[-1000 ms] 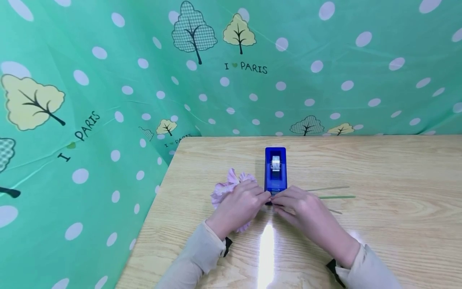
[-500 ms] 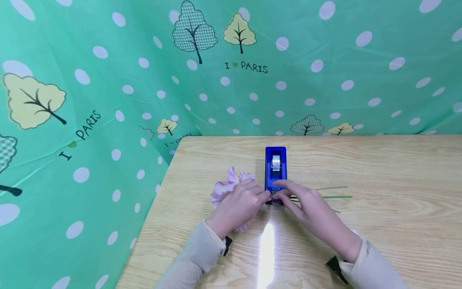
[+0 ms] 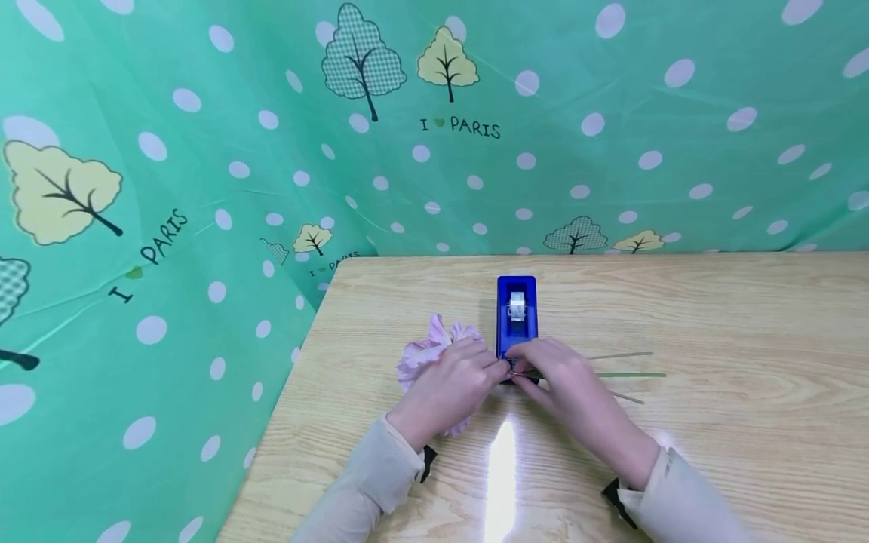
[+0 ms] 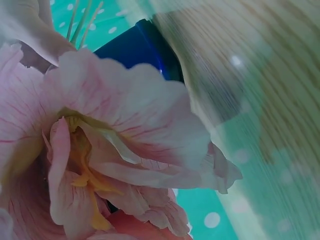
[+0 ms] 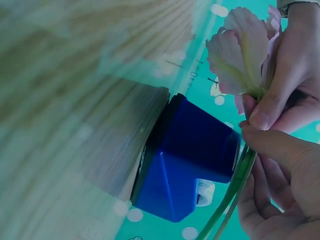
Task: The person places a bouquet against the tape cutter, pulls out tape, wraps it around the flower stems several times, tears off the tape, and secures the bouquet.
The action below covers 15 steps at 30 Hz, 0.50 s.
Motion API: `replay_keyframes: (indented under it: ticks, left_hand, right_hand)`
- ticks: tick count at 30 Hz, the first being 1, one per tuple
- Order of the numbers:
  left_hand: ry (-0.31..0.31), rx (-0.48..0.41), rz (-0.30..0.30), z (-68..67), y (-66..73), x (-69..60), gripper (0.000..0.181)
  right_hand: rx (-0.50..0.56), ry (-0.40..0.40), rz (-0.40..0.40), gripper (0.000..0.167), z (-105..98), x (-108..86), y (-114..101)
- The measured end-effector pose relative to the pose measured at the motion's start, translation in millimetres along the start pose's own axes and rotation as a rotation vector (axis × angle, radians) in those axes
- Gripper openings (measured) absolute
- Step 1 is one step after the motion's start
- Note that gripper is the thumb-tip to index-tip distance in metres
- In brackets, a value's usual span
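Pale pink artificial-looking flowers point(image 3: 421, 360) lie under and beside my left hand point(image 3: 451, 388), which pinches their stems just below the blooms. In the left wrist view, ruffled petals point(image 4: 145, 110) fill most of the picture and hide that hand's fingers. My right hand point(image 3: 577, 392) meets the left fingertips and pinches the stems at the same spot. In the head view, several thin stems point(image 3: 631, 375) stick out to the right past it. A blue tape dispenser point(image 3: 503, 320) stands right behind the fingertips. Whether tape is on the stems, I cannot tell.
A clear tape roll point(image 3: 518, 306) sits in the dispenser. The wooden table point(image 3: 747, 339) extends to the right, with a light glare near the front. Green dotted cloth point(image 3: 611, 98) hangs behind and at the left.
Half a second ago the right hand's fingers were lifted and spread; now they are closed round the stems again. My left hand and the flowers have stayed in place.
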<state>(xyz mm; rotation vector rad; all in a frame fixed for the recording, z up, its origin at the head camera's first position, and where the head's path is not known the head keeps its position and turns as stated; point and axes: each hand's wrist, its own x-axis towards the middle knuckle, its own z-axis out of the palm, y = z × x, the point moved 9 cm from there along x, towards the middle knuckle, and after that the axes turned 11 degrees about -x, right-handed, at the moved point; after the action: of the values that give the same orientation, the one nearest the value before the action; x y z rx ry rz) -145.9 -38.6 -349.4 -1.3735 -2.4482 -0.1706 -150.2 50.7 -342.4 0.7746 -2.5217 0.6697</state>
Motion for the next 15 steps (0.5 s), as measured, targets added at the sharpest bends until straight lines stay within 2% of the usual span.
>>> replay_keyframes:
  ticks: [5, 10, 15]
  left_hand:
    - [-0.006, 0.010, -0.004, -0.4, 0.4, -0.5, 0.010]
    - [-0.016, 0.026, 0.000, -1.1, 0.6, -1.2, 0.011]
    - [-0.016, 0.025, -0.003, -3.0, 1.0, -1.2, 0.013]
  right_hand:
    - [-0.064, 0.012, -0.004, 0.037, 2.1, 1.5, -2.2]
    - [-0.154, 0.027, 0.004, 0.024, 1.1, 1.1, -1.9]
    - [-0.301, 0.071, -0.056, 0.016, -1.9, 1.0, -8.9]
